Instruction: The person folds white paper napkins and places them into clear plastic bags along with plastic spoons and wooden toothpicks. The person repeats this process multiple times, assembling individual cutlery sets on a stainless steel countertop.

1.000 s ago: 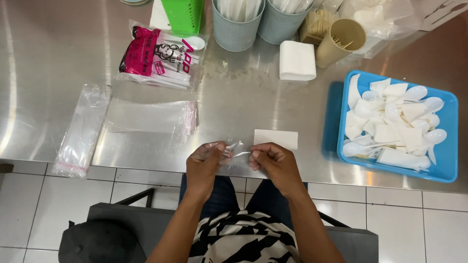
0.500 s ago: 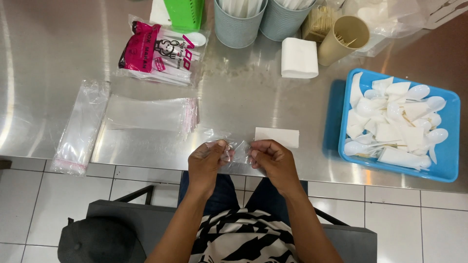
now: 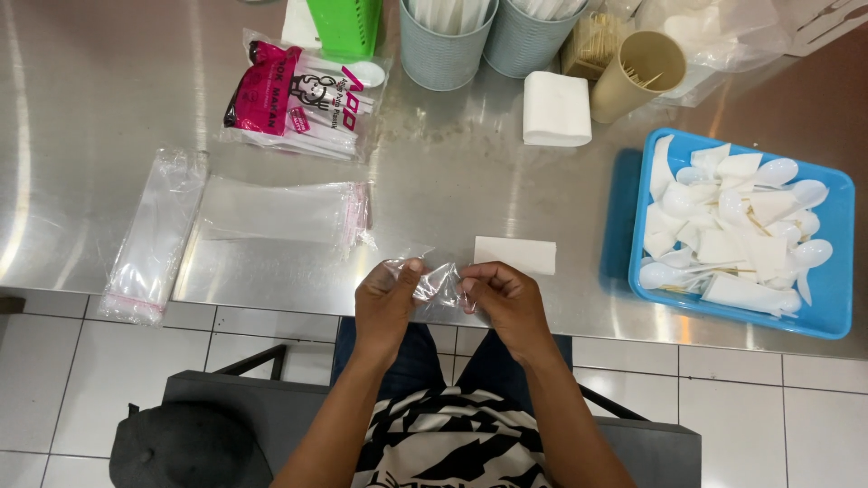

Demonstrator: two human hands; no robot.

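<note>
Both hands pinch one small clear plastic bag [image 3: 434, 282] at the near edge of the steel counter [image 3: 452, 172]: the left hand [image 3: 389, 303] has its grip closed on one end, the right hand [image 3: 506, 303] on the other. Just beyond the bag lies a folded white napkin [image 3: 515, 255]; further beyond, left, clear sleeves [image 3: 280, 210]; far right, a blue tray [image 3: 841, 271] of white spoons [image 3: 768, 176]

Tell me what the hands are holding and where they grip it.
Both the left hand and right hand pinch a small clear plastic bag by its opposite ends.
</note>
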